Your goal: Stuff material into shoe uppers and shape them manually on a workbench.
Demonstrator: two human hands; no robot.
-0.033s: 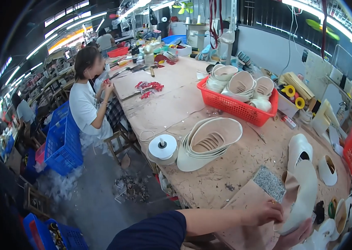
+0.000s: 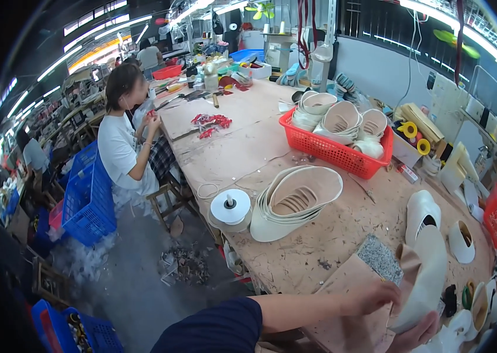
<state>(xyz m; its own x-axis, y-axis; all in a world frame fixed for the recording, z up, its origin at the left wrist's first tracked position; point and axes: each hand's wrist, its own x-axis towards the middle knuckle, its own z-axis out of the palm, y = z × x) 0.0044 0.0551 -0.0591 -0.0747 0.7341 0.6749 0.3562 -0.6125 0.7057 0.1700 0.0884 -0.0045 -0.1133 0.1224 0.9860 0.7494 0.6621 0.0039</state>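
Note:
At the bench's near right edge, my left hand (image 2: pixel 376 296) is closed, its fingertips pinching the beige lining edge of a cream shoe upper (image 2: pixel 432 273). The upper is curved, pale outside and beige inside. My right hand (image 2: pixel 416 335) shows partly at its lower end, fingers close together against it; the grip underneath is hidden. A grey speckled slab (image 2: pixel 380 259) lies beyond my left hand, beside a beige sheet (image 2: pixel 342 282) partly under my forearm. Farther back stand another cream upper (image 2: pixel 422 212) and a smaller cream piece (image 2: pixel 463 241).
A nested stack of cream uppers (image 2: pixel 298 203) stands mid-bench beside a white thread spool (image 2: pixel 230 207). Behind is a red basket (image 2: pixel 336 152) of more uppers. A co-worker (image 2: pixel 128 129) sits at the left edge, near blue crates (image 2: pixel 86 200). Scissors (image 2: pixel 469 293) lie at right.
My right hand has shifted slightly up along the upper's lower end, showing more of its fingers. My left fingers have moved a little at the lining edge. The upper has shifted slightly.

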